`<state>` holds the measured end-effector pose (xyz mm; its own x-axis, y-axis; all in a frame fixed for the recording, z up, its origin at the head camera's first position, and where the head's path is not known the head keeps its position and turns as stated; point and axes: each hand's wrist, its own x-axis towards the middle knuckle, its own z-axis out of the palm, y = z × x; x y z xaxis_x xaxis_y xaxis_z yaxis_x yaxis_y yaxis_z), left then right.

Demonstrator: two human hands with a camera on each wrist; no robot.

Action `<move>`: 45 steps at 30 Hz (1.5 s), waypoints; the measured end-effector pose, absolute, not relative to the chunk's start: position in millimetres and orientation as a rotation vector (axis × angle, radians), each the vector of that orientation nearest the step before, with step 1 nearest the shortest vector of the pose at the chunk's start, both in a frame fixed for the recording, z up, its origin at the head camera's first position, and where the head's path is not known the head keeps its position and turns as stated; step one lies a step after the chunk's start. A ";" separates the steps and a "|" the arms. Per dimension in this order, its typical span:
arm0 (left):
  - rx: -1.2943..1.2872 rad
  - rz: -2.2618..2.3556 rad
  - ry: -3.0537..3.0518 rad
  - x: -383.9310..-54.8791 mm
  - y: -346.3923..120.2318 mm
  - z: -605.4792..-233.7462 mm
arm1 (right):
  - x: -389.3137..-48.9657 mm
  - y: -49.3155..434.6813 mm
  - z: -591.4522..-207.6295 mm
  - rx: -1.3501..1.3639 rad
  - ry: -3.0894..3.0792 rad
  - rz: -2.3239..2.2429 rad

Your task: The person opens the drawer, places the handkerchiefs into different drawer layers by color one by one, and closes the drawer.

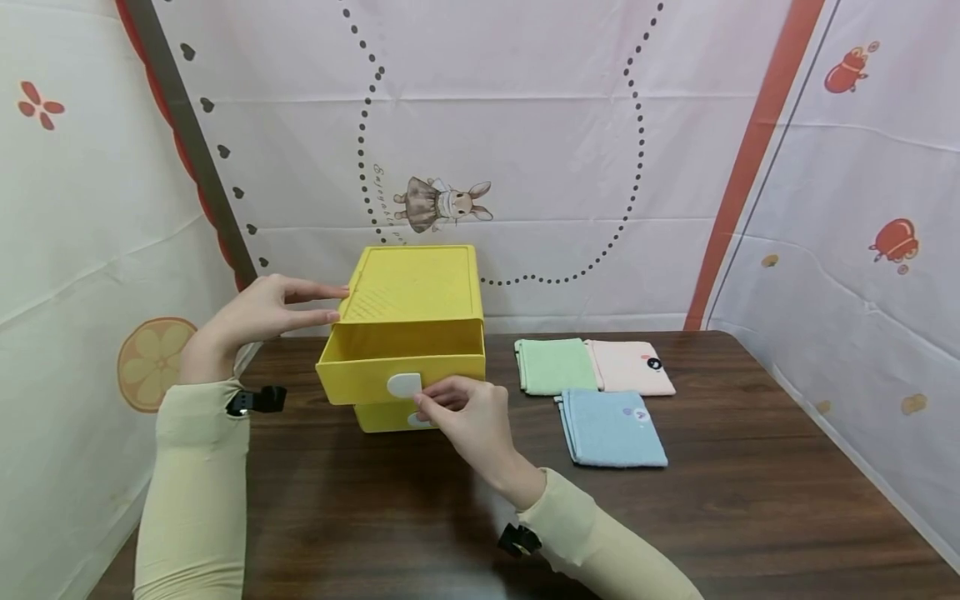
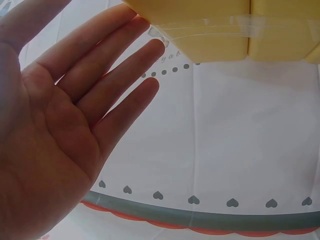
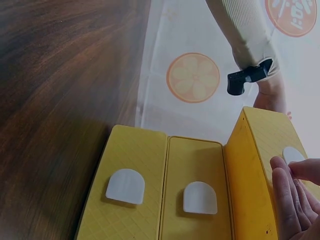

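Head view. A yellow box [image 1: 423, 282] stands on the dark wooden table [image 1: 337, 517], in front of a patterned sheet [image 1: 525, 167]. Its top drawer [image 1: 351, 382] juts out at the front, open from above. The right hand [image 1: 476, 425] pinches the white handle [image 1: 403, 384] of that drawer between thumb and fingers. The left hand [image 1: 262, 312] touches the upper left edge of the box, its thumb and fingers spread. The two hands are apart from each other. To the right of the box lie a folded green cloth [image 1: 557, 367] and a folded pink cloth [image 1: 626, 367], side by side; a folded blue cloth [image 1: 613, 427] lies just in front of them.

Left wrist view. The left palm is in sight, fingers straight and wrapped round nothing, fingertips near or at the box's edge. Clear tape [image 2: 220, 25] runs across the box's side.

Right wrist view. The middle drawer [image 3: 195, 160] and bottom drawer [image 3: 132, 155] are closed, each fitted with a white tab. The top drawer projects beyond both, the right thumb and fingertips at its handle. Past the box I note a pale sleeve [image 3: 240, 30] with a black strap [image 3: 250, 77] at the wrist.
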<state>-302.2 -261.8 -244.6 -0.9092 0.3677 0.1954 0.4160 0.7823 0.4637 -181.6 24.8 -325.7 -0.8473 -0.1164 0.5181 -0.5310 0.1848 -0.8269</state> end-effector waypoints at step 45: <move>-0.677 -0.808 -2.852 -303.5 -262.4 -247.0 | -173.1 29.0 -357.7 0.759 -2.068 1.666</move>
<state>-303.5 -262.4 -247.0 -0.8961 0.3897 0.2126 0.4433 0.7603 0.4748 -173.1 29.0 -357.7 -0.7830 -0.1733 0.5974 -0.6206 0.1528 -0.7691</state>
